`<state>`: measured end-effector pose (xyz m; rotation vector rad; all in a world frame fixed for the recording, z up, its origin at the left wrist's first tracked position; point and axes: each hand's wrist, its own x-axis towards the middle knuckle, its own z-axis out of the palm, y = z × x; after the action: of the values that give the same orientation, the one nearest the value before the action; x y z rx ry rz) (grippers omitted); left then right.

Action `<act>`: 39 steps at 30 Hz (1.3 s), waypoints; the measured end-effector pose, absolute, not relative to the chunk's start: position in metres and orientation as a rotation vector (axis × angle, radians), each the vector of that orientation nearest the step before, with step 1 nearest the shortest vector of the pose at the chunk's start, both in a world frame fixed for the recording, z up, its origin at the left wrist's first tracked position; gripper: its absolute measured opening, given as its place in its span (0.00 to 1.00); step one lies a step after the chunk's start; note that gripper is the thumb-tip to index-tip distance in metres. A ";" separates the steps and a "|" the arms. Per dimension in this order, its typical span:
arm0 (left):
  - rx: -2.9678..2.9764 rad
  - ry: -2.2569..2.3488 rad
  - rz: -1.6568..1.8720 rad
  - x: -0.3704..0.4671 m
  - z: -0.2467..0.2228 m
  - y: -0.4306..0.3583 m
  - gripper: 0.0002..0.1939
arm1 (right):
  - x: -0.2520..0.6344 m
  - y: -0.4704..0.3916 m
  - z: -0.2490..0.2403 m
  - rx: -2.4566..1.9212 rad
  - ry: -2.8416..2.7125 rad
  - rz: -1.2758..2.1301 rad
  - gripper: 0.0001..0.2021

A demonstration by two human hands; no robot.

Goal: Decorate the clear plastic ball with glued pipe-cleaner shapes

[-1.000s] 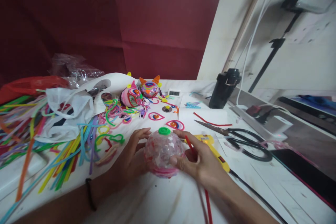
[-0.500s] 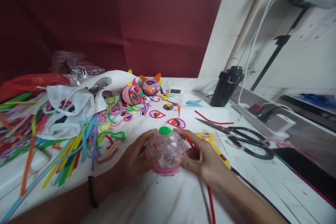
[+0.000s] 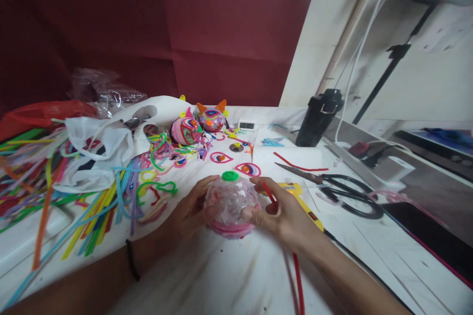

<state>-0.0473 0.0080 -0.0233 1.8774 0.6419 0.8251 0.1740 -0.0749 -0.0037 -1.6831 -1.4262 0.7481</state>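
Between my two hands is a clear ball [image 3: 232, 205] with a green coiled disc [image 3: 230, 175] on top and pink pipe cleaner wound around its lower part. My left hand [image 3: 197, 206] is curled against its left side. My right hand [image 3: 277, 211] grips the right side, thumb on the front. A red pipe cleaner [image 3: 298, 280] passes through my right hand, one end rising between the fingers and the other hanging toward the front edge. Just beyond the ball lie two eye shapes made of coiled pipe cleaner, a left eye [image 3: 221, 158] and a right eye [image 3: 248, 170].
Loose pipe cleaners [image 3: 88, 221] and a white bag [image 3: 96, 152] crowd the left. Two decorated balls, one pink [image 3: 185, 130] and one orange-horned [image 3: 213, 119], stand behind. At right are scissors [image 3: 347, 189], a yellow glue gun [image 3: 308, 209], a black bottle [image 3: 318, 118] and a phone [image 3: 428, 236].
The ball has tilted slightly, its green disc shifting a little to the left. My right fingers have moved a little around its side, with the red pipe cleaner still in that hand.
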 end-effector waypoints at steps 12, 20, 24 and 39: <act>1.697 0.679 0.862 -0.053 -0.042 0.012 0.42 | 0.173 -0.073 -0.004 -1.574 -1.491 0.874 0.35; 1.691 0.493 0.800 -0.049 -0.036 0.011 0.39 | 0.171 -0.077 0.000 -1.563 -1.451 0.816 0.29; 1.653 0.456 0.807 -0.047 -0.036 0.007 0.40 | 0.172 -0.075 -0.004 -1.540 -1.442 0.879 0.31; 1.659 0.586 0.842 -0.049 -0.033 -0.002 0.44 | 0.167 -0.079 -0.004 -1.409 -1.359 1.013 0.36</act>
<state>-0.0493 -0.0017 -0.0330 1.6588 0.5859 0.8422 0.1670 -0.0785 -0.0040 -1.4091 -1.3592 1.0133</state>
